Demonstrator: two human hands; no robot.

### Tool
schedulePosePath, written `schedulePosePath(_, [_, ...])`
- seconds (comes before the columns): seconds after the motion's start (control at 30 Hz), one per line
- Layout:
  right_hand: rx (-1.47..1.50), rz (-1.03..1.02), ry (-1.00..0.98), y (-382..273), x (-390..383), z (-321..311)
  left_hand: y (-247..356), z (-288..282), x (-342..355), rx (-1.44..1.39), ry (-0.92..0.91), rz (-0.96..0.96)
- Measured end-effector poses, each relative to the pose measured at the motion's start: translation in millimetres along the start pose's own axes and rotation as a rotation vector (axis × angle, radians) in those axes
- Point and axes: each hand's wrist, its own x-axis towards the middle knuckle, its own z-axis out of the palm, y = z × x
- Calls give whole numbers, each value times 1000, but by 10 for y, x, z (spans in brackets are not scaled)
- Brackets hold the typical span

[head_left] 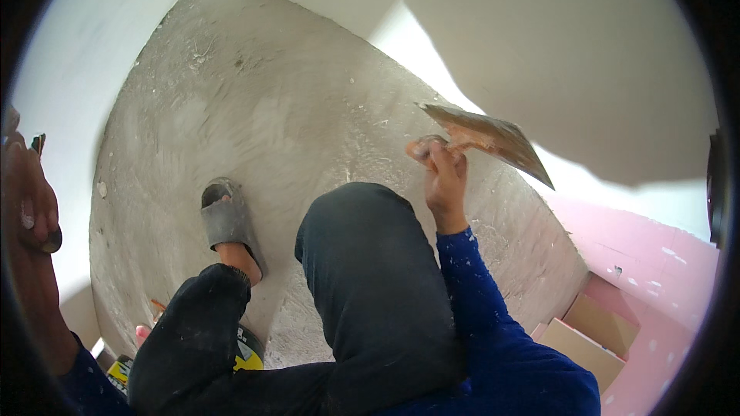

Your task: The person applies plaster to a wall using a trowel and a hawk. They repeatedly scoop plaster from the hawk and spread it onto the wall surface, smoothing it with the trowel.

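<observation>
My right hand is closed round the orange handle of a plastering trowel. Its broad metal blade is tilted, close to the pale wall on the right. At the far left edge my left hand is raised near the left wall, its fingers curled. A dark rounded end shows below those fingers and a small dark piece above them. The rim of the picture cuts off the rest, so what this hand holds cannot be made out.
Rough grey concrete floor runs between a white wall and a partly sunlit wall, pink lower right. My slippered foot stands on it. Yellow-and-black containers sit beside my legs. Cardboard boxes lie lower right.
</observation>
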Motion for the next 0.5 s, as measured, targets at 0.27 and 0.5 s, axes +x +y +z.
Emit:
schedulePosePath(0.27, [253,-49,125,72,1076,763,-94,-120,-4,-65,-32,24])
schedulePosePath(0.5, [457,-154,112,-128,1914,1492,-451,-532,-176,609,5,217])
